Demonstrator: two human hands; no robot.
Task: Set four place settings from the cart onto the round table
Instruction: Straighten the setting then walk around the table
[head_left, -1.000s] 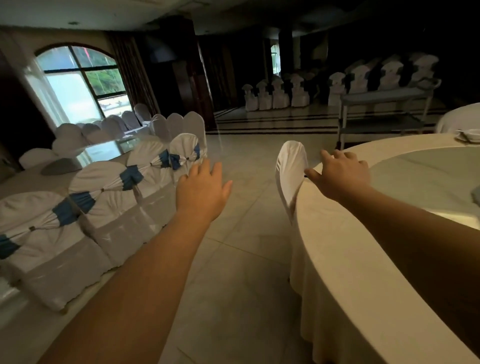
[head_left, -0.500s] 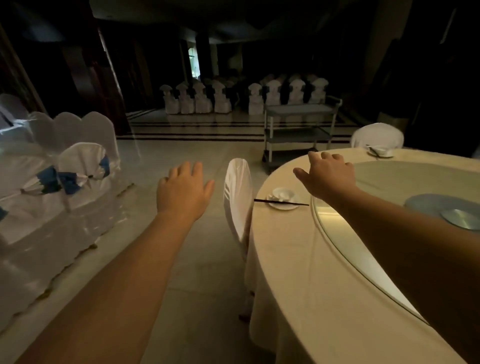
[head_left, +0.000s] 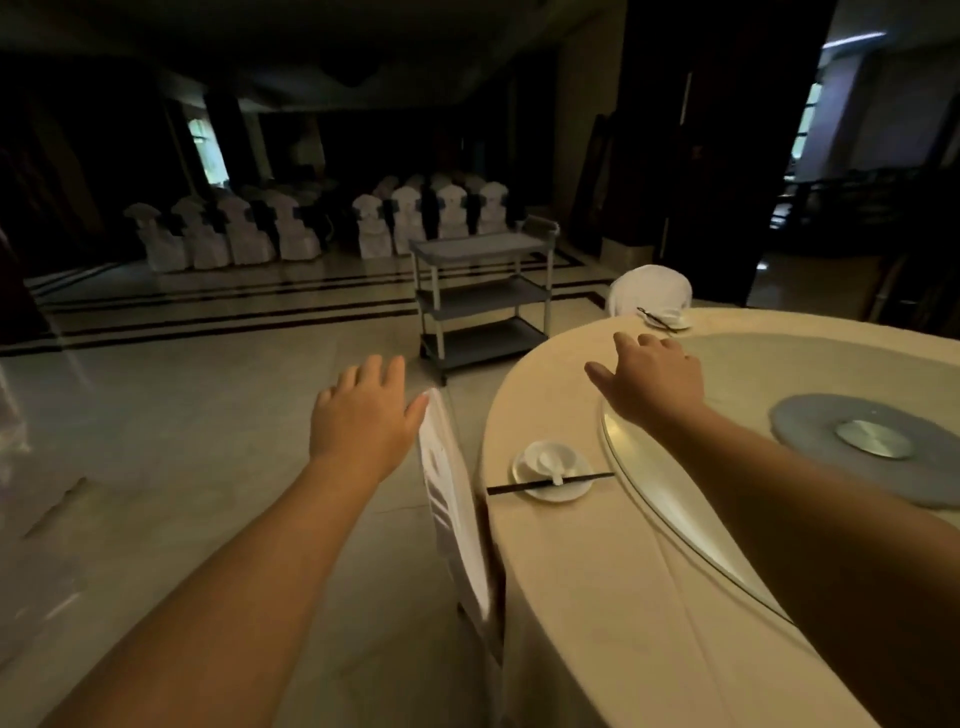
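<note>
Place settings, round table (head_left: 597, 597)
Two visible: near left edge (head_left: 552, 470), far edge (head_left: 666, 318). Likely fragile, slippery china; lift by plate rim. Cart (head_left: 485, 296) beyond, shelves bare. Left hand (head_left: 363, 421), right hand (head_left: 649, 379): grip released, empty.

round table (head_left: 597, 597): cream cloth, plain
turntable (head_left: 727, 374): pale grey-green glass, grey disc with silver hub at centre
plate (head_left: 553, 475): white, on table's near-left edge; white bowl and spoon on it
chopsticks (head_left: 545, 483): black, across plate
chair cover (head_left: 452, 509): white, left of table
cart (head_left: 483, 296): grey shelves, pale posts, beyond table
floor (head_left: 208, 415): beige tile, dark stripes past cart
</note>
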